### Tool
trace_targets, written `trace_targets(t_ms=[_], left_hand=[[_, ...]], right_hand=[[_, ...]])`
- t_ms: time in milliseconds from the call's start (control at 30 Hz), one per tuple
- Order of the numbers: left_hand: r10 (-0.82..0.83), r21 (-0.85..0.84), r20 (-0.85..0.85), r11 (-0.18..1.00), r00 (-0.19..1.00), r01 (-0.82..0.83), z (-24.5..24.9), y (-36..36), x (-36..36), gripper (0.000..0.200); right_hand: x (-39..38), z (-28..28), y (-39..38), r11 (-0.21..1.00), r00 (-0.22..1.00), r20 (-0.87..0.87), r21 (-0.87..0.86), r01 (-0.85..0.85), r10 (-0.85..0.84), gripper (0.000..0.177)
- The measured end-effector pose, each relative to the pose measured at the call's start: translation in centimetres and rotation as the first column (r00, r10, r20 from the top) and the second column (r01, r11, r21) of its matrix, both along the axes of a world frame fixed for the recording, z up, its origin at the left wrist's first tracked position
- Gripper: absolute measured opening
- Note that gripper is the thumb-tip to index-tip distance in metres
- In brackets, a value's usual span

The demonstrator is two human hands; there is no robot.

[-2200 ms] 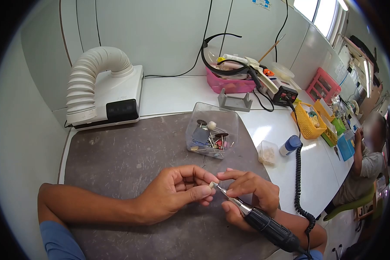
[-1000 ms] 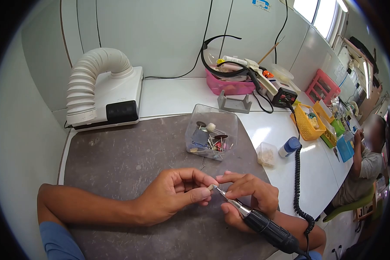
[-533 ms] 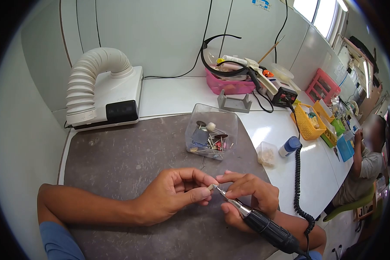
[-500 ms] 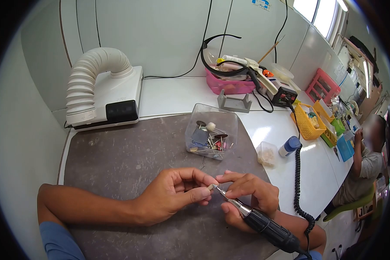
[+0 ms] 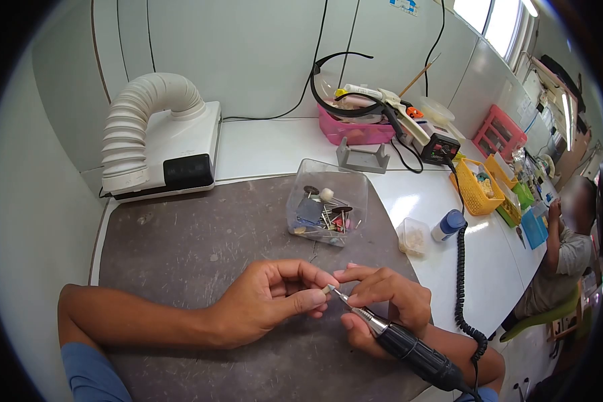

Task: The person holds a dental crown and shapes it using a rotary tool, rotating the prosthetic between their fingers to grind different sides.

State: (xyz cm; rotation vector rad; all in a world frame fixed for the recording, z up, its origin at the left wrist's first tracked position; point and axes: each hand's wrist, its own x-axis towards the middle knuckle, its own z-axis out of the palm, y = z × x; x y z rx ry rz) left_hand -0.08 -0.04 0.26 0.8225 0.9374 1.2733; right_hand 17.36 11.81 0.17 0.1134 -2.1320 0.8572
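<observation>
Left-hand fingers (image 5: 306, 300) are pinched on a pale piece (image 5: 327, 289); to its right, a slanted handpiece (image 5: 412, 347) is gripped by the right hand (image 5: 396, 298)

ribbed white hose (image 5: 122, 130) | black-framed glasses (image 5: 347, 112) over pink basket (image 5: 356, 135) | blue-capped bottle (image 5: 447, 226)

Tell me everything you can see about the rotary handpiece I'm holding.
The rotary handpiece has a thick black body and a shiny, metal-looking nose narrowing to a slim tip. It slants from lower right up toward the left, held in your right hand, tip at the small pale piece pinched in your left hand. A black cord, coiled farther along, leaves its rear end. Contact there and any spin can't be confirmed.
</observation>
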Motion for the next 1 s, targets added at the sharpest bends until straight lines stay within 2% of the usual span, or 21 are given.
trace_targets(t_ms=[1000], left_hand=[[-0.004, -0.01, 0.009, 1.0, 1.0, 0.004, -0.14, 0.02, -0.06, 0.02]], right_hand=[[0.13, 0.09, -0.14, 1.0, 1.0, 0.021, -0.027, 0.015, -0.015, 0.023]])
